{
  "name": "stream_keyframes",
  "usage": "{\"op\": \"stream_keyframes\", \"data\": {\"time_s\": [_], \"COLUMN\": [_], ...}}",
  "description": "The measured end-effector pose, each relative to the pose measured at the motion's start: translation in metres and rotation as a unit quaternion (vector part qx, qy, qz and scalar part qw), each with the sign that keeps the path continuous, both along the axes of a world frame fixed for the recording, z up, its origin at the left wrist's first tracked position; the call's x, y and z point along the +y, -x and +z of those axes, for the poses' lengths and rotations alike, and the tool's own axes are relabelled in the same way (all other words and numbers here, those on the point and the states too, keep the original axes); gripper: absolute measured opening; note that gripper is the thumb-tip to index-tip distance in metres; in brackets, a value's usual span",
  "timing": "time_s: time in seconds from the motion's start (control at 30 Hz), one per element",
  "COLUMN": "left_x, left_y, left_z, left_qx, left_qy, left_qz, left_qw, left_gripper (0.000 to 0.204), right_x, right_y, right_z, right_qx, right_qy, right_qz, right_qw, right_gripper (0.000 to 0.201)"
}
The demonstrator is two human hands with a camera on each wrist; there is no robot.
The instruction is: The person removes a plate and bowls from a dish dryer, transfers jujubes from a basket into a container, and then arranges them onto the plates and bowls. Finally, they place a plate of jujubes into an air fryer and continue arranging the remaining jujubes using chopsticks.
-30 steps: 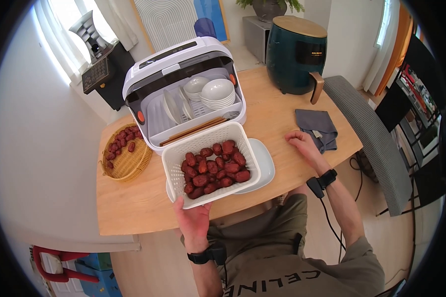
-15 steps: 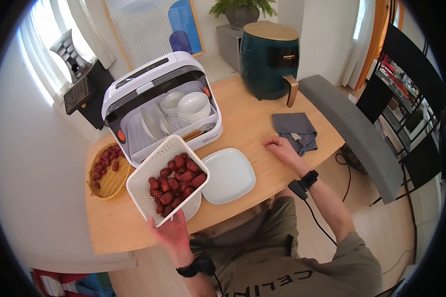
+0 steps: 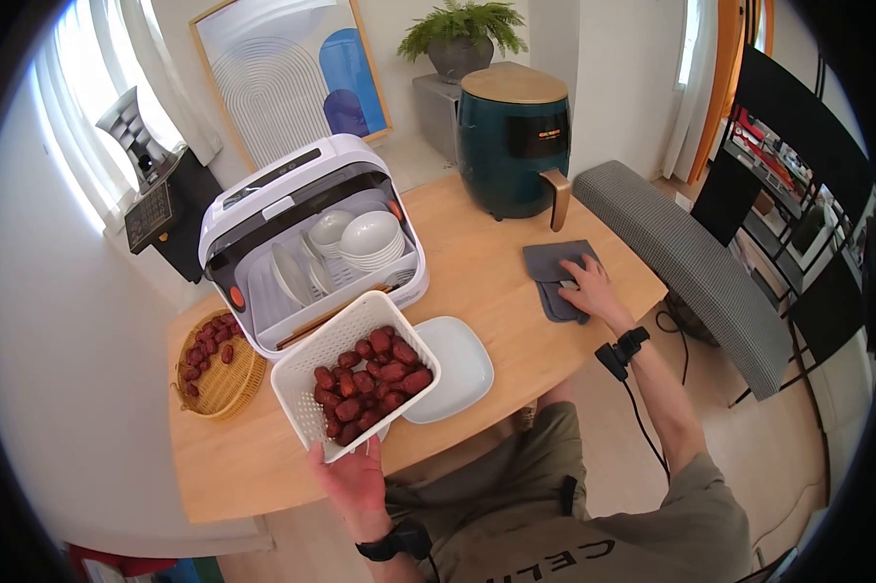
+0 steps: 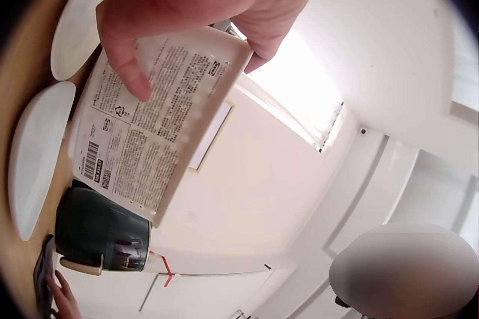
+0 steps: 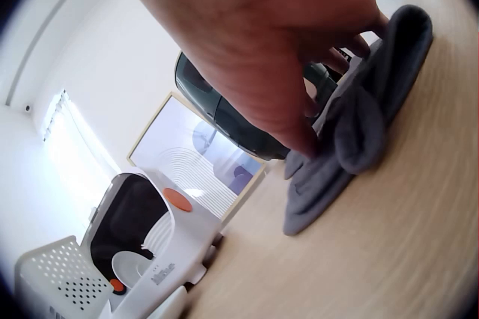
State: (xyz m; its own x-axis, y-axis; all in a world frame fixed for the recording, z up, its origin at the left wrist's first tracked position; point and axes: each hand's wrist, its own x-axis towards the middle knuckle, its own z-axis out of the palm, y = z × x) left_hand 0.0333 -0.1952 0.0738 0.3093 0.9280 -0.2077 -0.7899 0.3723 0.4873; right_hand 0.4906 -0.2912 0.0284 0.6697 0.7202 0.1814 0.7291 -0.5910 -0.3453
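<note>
In the head view my left hand (image 3: 353, 494) holds a white perforated basket (image 3: 307, 413) of red dates (image 3: 348, 410) by its near end. Its fingers press the labelled underside (image 4: 138, 136) in the left wrist view. The basket is raised and tilted, partly covering one white plate; another plate (image 3: 451, 367) lies to its right. My right hand (image 3: 598, 296) rests on a folded grey cloth (image 3: 545, 260) at the table's right. In the right wrist view the thumb touches the cloth (image 5: 359, 136) and the bent fingers are spread apart, reaching its far side.
A white dish cabinet (image 3: 312, 160) with bowls (image 3: 372, 236), plates and chopsticks stands open behind the basket. To its left is a woven tray (image 3: 226, 389) with dates. A green air fryer (image 3: 511, 146) stands at the back right, and a grey bench (image 3: 690, 262) is beyond the table.
My right hand has moved from beside the grey cloth onto it. The left hand has shifted the basket of dates off the right-hand plate and turned it. The head view has shifted too.
</note>
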Motion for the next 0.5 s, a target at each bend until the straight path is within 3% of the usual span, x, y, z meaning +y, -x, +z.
{"op": "stream_keyframes", "data": {"time_s": [0.07,0.5], "left_x": [0.000,0.003], "left_y": [-0.002,0.002], "left_z": [-0.004,-0.005], "left_qx": [-0.001,0.015], "left_qy": [-0.011,0.021], "left_qz": [-0.027,0.021], "left_qw": [1.000,0.999], "left_gripper": [0.064,0.060], "right_x": [-0.002,0.044], "right_y": [0.001,0.060], "right_z": [-0.002,0.009], "right_qx": [-0.005,-0.019], "right_qy": [0.018,0.078], "right_qz": [0.020,0.106], "right_qw": [1.000,0.991], "right_gripper": [0.055,0.054]}}
